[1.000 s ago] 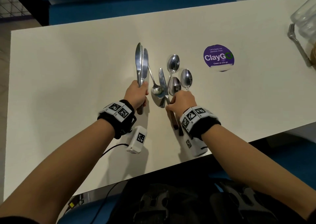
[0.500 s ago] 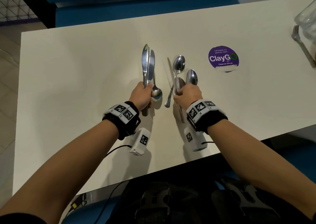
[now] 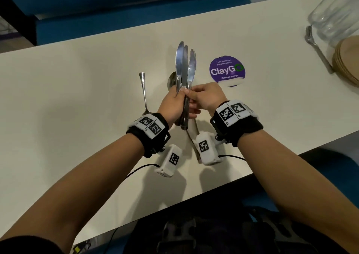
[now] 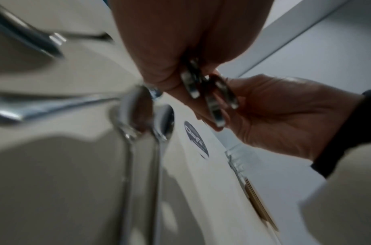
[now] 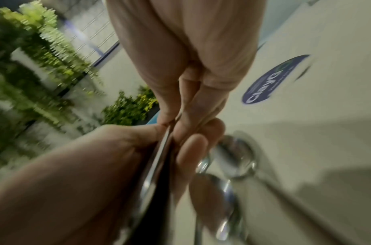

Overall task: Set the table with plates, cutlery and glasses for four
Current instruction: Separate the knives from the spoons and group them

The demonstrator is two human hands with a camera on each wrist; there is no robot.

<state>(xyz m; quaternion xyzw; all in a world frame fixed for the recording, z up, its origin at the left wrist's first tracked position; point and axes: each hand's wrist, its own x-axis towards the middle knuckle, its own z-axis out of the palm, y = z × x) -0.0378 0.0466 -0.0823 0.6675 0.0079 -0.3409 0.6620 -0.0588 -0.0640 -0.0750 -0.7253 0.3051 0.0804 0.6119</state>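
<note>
Left hand (image 3: 173,106) has a fistful of knives (image 3: 184,69), fingers curled round the handles, three blades fanned upward and away over the table (image 3: 77,98). Right hand (image 3: 206,100) is in tight against it, thumb and fingertips pinching that same bundle at the handles, so both hands grip the knives together, held up off the surface. Under the hands, two spoons (image 4: 138,116) lie side by side on the tabletop, bowls away from the person and handles running back toward the near edge; the left wrist view shows them clearly enough despite the blur. Off to the left, another spoon (image 3: 143,92) lies alone, handle pointing away, its bowl tucked behind the left wrist band. One more spoon bowl (image 3: 172,82) peeks out just behind the knife blades. Beyond the right hand sits a round purple ClayGo sticker (image 3: 227,70), flat on the table. Far right now: a fork (image 3: 316,49) lying tines away, just beside a stack of brown plates (image 3: 347,59), and behind those, clear glasses (image 3: 336,14) at the frame edge.
</note>
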